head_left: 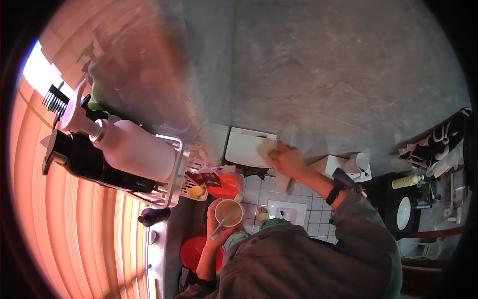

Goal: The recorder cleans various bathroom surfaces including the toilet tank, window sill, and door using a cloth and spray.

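Note:
My left hand [213, 235] is wrapped round a white mug [241, 199] with a handle, held upright. Inside are a pale brownish content and a light-coloured stick-like utensil [219, 229] that juts over the rim toward me; its kind is unclear. Ahead and to the right, my right hand [290, 160] grips a pale cloth [267, 148], slightly blurred, at the right end of a white box-like lid [246, 147] by the grey wall. Part of the cloth hangs below the hand. Whether the cloth presses on the lid is hard to tell.
At left, a wire rack [179, 174] holds a pink pump bottle [142, 149] and a black bottle [89, 159]. Red packets [224, 183] lie beside it. A red basin [191, 251] stands low. A white squat pan [294, 211] sits in the tiled floor; a basin counter [393, 209] is right.

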{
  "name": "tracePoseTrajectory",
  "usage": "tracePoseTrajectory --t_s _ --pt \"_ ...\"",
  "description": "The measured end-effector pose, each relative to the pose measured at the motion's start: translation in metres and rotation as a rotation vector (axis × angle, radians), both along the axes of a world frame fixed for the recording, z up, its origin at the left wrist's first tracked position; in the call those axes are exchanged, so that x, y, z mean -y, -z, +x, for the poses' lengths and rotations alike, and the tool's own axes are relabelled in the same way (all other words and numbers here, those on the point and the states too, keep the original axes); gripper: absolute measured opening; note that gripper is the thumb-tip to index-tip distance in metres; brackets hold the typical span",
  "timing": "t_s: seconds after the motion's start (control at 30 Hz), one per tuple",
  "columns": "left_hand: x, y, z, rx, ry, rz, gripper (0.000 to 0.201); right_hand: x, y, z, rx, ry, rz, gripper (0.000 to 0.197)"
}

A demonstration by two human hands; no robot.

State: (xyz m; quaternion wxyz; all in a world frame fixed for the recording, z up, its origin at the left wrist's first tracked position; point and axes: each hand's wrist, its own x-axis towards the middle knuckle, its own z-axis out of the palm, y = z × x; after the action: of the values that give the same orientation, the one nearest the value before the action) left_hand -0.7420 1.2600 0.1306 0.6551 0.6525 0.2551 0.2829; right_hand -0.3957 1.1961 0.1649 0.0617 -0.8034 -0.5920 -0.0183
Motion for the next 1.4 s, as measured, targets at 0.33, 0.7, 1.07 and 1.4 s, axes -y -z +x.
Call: tracePoseTrajectory --t_s 0.33,0.7,1.07,1.4 --pt "-0.017 -0.005 0.017 -0.02 0.067 0.134 0.093 -0.011 0.009 0.007 -0.046 0.162 -0.093 0.019" --pt "-0.011 -0.005 0.005 -0.005 0.033 0.037 0.091 -0.029 -0.043 -0.009 -0.456 0.29 0.162 0.028" --pt "-0.01 -0.029 0.032 -0.02 -0.028 0.24 0.086 -0.087 0.032 -0.046 -0.15 -0.223 0.288 0.035" --pt "-0.03 -0.044 0.14 -0.167 -0.337 0.462 0.082 0.004 0.001 -0.01 -0.094 -0.288 0.112 0.022"
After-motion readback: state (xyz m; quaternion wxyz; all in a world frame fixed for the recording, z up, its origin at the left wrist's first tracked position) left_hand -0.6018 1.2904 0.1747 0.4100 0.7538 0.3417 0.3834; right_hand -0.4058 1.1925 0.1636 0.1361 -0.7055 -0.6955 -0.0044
